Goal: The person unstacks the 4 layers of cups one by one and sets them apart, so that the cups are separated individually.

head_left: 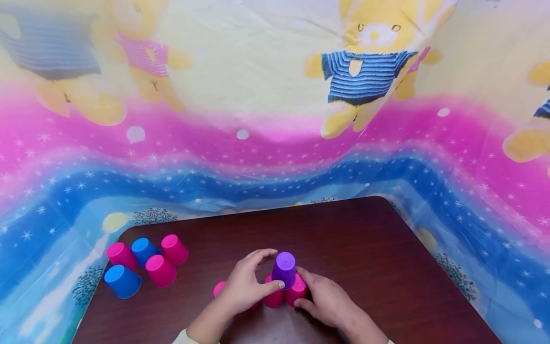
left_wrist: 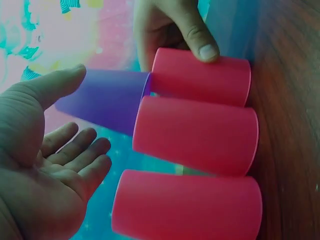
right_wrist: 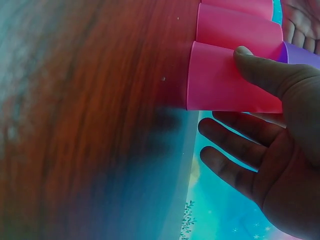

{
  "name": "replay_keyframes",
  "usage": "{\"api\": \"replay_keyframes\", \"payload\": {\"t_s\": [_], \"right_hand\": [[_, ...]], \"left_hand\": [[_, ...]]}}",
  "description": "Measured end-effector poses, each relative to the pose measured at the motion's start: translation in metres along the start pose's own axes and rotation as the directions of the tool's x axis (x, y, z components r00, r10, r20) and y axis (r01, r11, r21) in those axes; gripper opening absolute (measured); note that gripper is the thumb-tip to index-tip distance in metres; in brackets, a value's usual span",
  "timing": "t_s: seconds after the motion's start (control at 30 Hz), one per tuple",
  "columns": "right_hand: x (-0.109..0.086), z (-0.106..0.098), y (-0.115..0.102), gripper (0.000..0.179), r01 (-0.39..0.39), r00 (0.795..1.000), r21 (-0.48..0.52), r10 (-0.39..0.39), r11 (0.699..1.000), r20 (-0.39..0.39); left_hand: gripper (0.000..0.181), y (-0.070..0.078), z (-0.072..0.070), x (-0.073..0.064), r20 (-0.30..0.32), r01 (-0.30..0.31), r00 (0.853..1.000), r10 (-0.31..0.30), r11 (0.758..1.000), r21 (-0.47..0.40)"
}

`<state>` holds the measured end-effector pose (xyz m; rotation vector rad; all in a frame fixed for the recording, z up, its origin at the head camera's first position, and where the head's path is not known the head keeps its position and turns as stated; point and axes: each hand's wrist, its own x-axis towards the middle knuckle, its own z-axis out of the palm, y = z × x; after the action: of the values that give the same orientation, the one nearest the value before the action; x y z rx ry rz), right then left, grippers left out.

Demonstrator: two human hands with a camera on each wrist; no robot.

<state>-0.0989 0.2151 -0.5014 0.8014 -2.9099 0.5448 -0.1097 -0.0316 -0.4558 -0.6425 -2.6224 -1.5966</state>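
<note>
An upside-down purple cup (head_left: 284,270) stands on top of two pink cups at the right end of a row. My left hand (head_left: 247,284) is around the purple cup, thumb in front of it, fingers loosely spread; in the left wrist view these fingers stand apart from it. The right hand (head_left: 328,298) grips the rightmost pink cup (right_wrist: 230,77), thumb on its near side and fingers on the far side. Beside that one is the middle pink cup (left_wrist: 195,135), then another pink cup (left_wrist: 187,205). Part of the row's left end (head_left: 219,288) is hidden behind my left hand.
On the table's left side stand several upside-down cups, among them a near blue cup (head_left: 122,282), a back blue cup (head_left: 144,252) and a pink cup (head_left: 161,271). The dark brown table (head_left: 365,239) meets a printed cloth (head_left: 258,143) at its back and sides.
</note>
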Motion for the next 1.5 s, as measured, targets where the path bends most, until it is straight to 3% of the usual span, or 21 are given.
{"api": "replay_keyframes", "payload": {"t_s": [0.27,0.6,1.03,1.5], "right_hand": [[0.000,0.000,-0.001,0.075,-0.007,1.000,0.003,0.007,1.000,0.004],[0.001,-0.001,-0.001,0.075,-0.025,0.999,0.006,0.025,1.000,0.030],[0.001,-0.001,-0.001,0.074,-0.019,0.999,0.009,0.019,1.000,0.031],[0.001,0.000,-0.001,0.078,-0.044,0.998,0.007,0.044,0.999,0.047]], "left_hand": [[0.065,0.004,0.010,0.007,-0.016,-0.015,1.000,0.015,1.000,0.009],[0.060,0.006,0.012,0.009,-0.012,-0.017,1.000,0.017,1.000,-0.011],[0.057,0.007,0.011,0.009,-0.012,-0.006,1.000,0.006,1.000,-0.013],[0.058,0.002,-0.001,0.006,-0.054,0.028,0.998,-0.030,0.999,-0.040]]}}
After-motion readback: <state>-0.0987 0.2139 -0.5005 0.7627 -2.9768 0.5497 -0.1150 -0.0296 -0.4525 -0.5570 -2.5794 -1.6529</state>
